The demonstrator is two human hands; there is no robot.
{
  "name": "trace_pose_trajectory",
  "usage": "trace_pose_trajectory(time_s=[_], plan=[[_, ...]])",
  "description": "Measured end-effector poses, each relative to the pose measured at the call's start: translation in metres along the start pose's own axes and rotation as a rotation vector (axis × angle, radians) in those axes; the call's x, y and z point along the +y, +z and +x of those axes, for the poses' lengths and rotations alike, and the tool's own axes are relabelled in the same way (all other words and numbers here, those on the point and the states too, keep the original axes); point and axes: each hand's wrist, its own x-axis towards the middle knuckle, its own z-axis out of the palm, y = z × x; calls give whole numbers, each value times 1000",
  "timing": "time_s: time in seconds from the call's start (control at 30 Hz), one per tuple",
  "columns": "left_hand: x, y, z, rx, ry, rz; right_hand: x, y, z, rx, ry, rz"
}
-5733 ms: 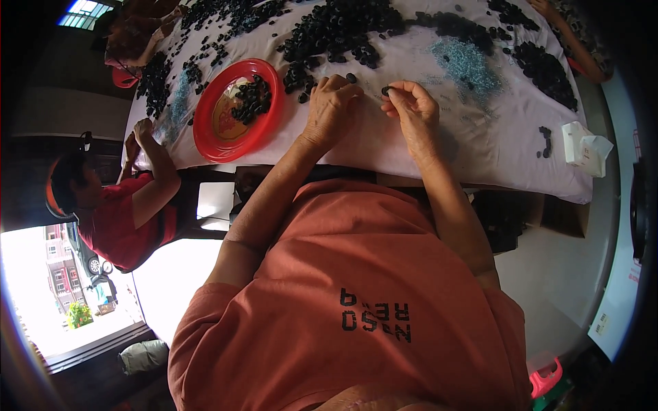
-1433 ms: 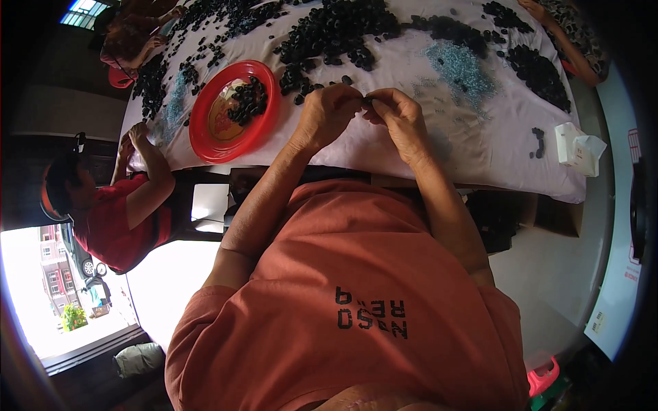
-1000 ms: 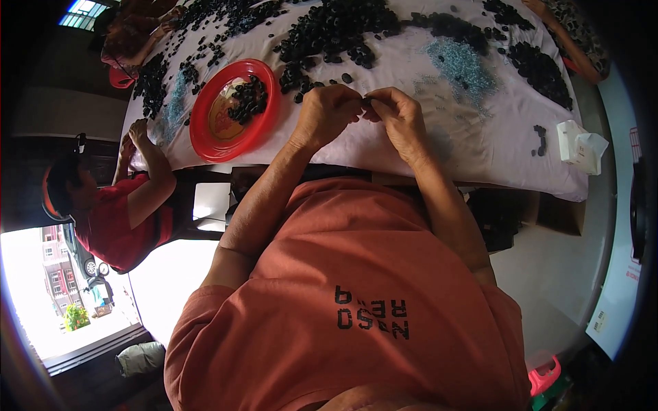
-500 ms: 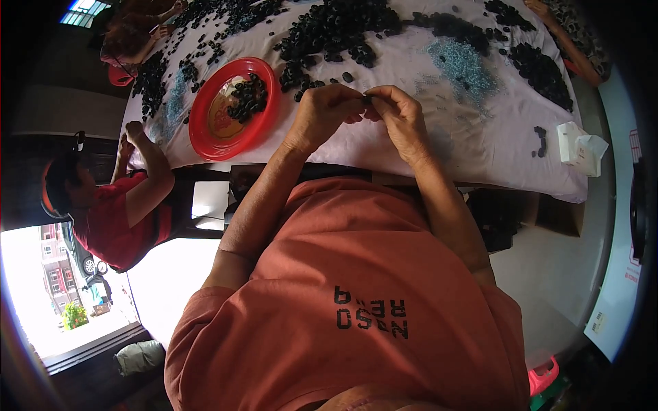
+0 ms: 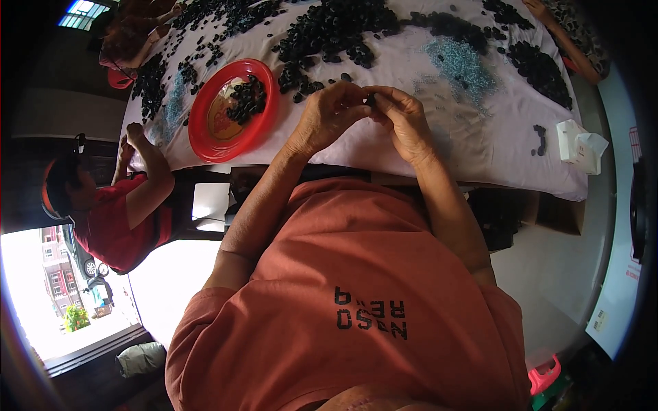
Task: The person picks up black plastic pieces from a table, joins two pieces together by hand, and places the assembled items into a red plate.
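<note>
Over the near edge of the cloth-covered table, my two hands meet in front of me. A small black rounded piece [image 5: 371,100] sits between their fingertips; its exact kind is too small to tell. My right hand [image 5: 406,125] pinches it between thumb and fingers. From the other side, the curled thumb and fingers of my left hand [image 5: 327,116] close on it. Just beyond my hands lies a big heap of similar black pieces [image 5: 332,31]. To the left, a red plastic basin [image 5: 199,130] holds a smaller pile of them.
Light blue small bits [image 5: 462,68] are spread at the right, near another black pile [image 5: 538,72]. A tissue pack [image 5: 579,147] stands at the table's right corner. A person in red [image 5: 123,212] works at the left; other people's arms reach in at both far corners.
My left thumb and index finger have spread a little around the black piece, and my right hand has turned slightly, so more of the piece shows. The basin and piles stay put.
</note>
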Motion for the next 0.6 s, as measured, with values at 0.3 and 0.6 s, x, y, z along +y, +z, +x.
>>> trace_pose_trajectory(time_s=[0.3,0.6], plan=[[-4,1,3,-29,56,-27,-1,-9,2,-100,58,90],[-7,-2,4,-135,16,10,0,-10,3,-91,114,160]])
